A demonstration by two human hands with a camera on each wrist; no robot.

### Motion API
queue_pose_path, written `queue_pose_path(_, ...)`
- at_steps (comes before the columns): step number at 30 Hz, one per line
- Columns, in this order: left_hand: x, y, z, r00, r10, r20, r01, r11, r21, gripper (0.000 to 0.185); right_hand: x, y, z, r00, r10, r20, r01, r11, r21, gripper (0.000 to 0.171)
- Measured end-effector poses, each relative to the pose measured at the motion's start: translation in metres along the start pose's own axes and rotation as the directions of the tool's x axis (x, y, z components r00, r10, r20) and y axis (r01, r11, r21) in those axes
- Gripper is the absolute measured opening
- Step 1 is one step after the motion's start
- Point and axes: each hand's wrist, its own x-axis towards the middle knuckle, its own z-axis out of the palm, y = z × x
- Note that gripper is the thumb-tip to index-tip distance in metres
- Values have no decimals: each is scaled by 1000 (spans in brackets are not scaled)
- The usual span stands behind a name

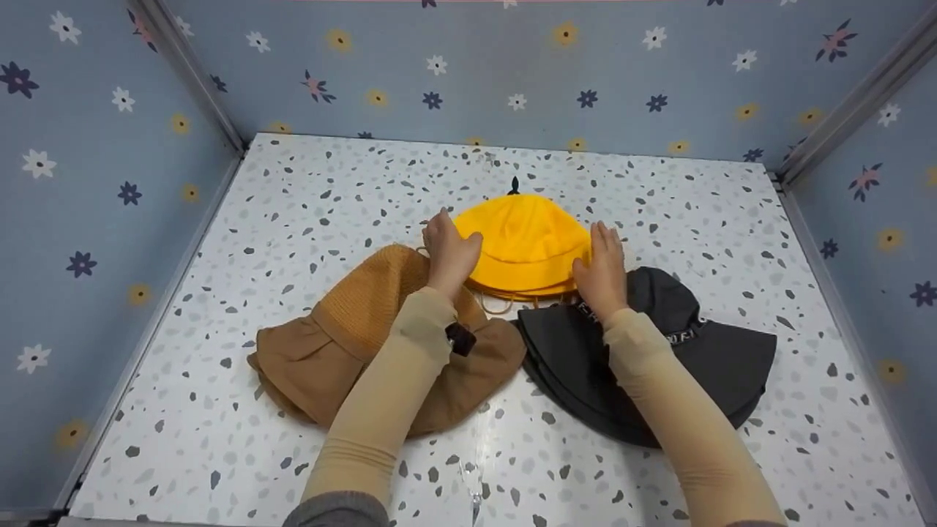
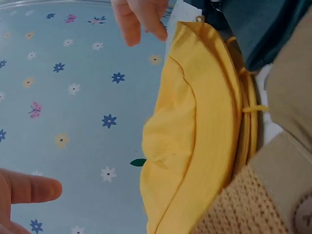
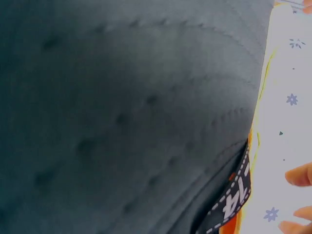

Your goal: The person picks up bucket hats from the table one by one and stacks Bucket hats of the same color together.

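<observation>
A yellow hat [image 1: 528, 241] sits mid-table, its brim lying over the edges of a brown hat [image 1: 344, 344] on the left and a black hat [image 1: 681, 351] on the right. My left hand [image 1: 448, 241] is at the yellow hat's left side with straight fingers, the thumb by its crown. At the hat's right side my right hand [image 1: 605, 256] is held flat. The left wrist view shows the yellow hat [image 2: 195, 136] between a finger [image 2: 34, 190] of my left hand and the fingers [image 2: 141, 19] of my right, with gaps. The black hat [image 3: 122, 107] fills the right wrist view.
The hats lie on a white speckled table [image 1: 329, 190] enclosed by blue flowered walls [image 1: 95, 183] at the left, back and right. Bare tabletop shows behind the yellow hat and along the near edge. The black hat carries a band with white letters [image 3: 233, 202].
</observation>
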Motion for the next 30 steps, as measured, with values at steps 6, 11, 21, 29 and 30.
queue_pose_path(6, 0, -14, 15, 991, 127, 50, -135, 867, 481, 65, 0, 4, 7, 995, -58, 82, 71, 983, -172, 64)
queue_pose_path(11, 5, -24, 21, 984, 106, 140, -171, 759, 628, 68, -1, 8, 9, 988, -3, 153, 30, 984, -173, 68)
queue_pose_path(21, 12, -37, 23, 976, 50, 210, -181, 718, 672, 72, 3, 16, 11, 963, 80, 259, -34, 983, -180, 73)
queue_pose_path(29, 18, -44, 24, 976, 24, 217, -162, 746, 646, 73, 7, 22, 11, 938, 105, 331, -53, 985, -162, 77)
queue_pose_path(30, 19, -45, 24, 976, 23, 217, -160, 749, 643, 74, 7, 23, 11, 934, 105, 342, -52, 986, -161, 77)
